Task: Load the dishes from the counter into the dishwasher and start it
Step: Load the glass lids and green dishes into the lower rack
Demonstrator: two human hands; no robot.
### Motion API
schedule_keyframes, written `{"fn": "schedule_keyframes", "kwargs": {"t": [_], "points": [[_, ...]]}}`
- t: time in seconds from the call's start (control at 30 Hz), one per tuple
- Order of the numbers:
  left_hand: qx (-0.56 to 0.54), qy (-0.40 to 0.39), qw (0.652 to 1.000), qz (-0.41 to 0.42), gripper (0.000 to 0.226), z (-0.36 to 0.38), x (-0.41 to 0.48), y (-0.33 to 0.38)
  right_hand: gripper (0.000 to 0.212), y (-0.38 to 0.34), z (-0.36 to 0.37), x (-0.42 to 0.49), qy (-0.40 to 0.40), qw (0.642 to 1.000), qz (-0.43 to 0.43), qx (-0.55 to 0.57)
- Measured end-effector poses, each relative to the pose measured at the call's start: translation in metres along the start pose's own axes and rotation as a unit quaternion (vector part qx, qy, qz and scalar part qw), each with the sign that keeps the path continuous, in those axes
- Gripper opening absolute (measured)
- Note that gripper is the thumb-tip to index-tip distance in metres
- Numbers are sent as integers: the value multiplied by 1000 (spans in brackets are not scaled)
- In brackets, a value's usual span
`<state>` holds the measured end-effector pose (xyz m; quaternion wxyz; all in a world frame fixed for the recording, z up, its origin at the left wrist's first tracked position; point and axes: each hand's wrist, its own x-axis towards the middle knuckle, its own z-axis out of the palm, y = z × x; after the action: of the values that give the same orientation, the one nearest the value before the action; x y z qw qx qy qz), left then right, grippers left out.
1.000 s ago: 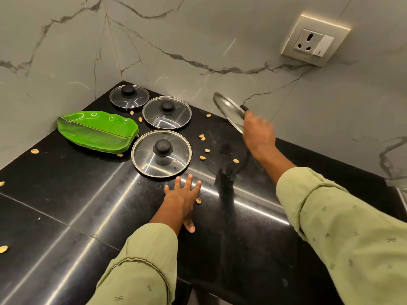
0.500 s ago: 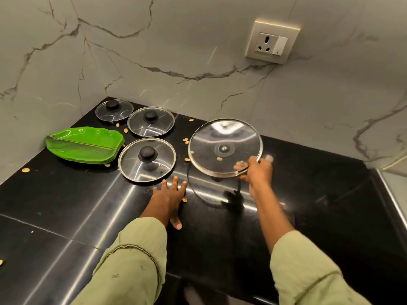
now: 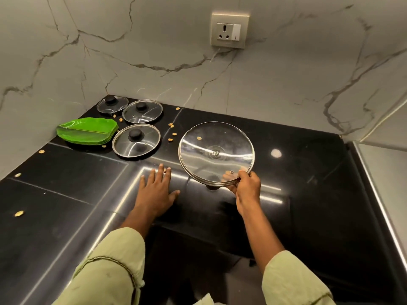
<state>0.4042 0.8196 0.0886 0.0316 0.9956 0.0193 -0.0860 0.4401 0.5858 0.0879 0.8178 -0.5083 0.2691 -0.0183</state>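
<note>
**Status: Loading in Progress, One Lid in Hand**

The right grip (image 3: pixel 247 188) pinches the near rim of the large glass lid (image 3: pixel 215 153) and holds it knob side down over the black table (image 3: pixel 308 172). The left grip (image 3: pixel 157 190) lies flat and open on the table, holding nothing. Three smaller lids (image 3: pixel 136 140) and the green leaf plate (image 3: pixel 88 132) lie near the far left corner, not yet loaded. The dishwasher is out of view, so its load and start state cannot be determined.
</note>
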Motion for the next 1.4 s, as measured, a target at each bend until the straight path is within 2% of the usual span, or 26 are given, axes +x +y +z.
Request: {"fn": "schedule_keyframes", "kwargs": {"t": [0.17,0.33,0.43,0.67,0.83,1.03,1.1,1.4], "points": [[11,33,999,18,77,5,-52,44,17,-8,-58,-26,8,1000,-6,-25],[21,26,999,19,77,18,-108,73,14,-15,-112,-65,19,999,-21,-25],[27,21,999,19,77,28,-140,80,13,-12,-141,-94,6,1000,-19,-18],[0,63,998,29,77,41,-214,83,17,7,-198,-159,-30,999,-16,27],[1,70,997,31,78,50,-270,84,16,22,-233,-216,-6,999,-18,29],[0,61,997,56,77,74,-345,92,11,50,-287,-283,21,999,-13,38],[6,24,998,56,77,82,-374,97,13,58,-309,-308,24,999,-10,31],[-8,-2,998,68,76,114,-472,145,15,63,-409,-391,31,999,10,12]]}}
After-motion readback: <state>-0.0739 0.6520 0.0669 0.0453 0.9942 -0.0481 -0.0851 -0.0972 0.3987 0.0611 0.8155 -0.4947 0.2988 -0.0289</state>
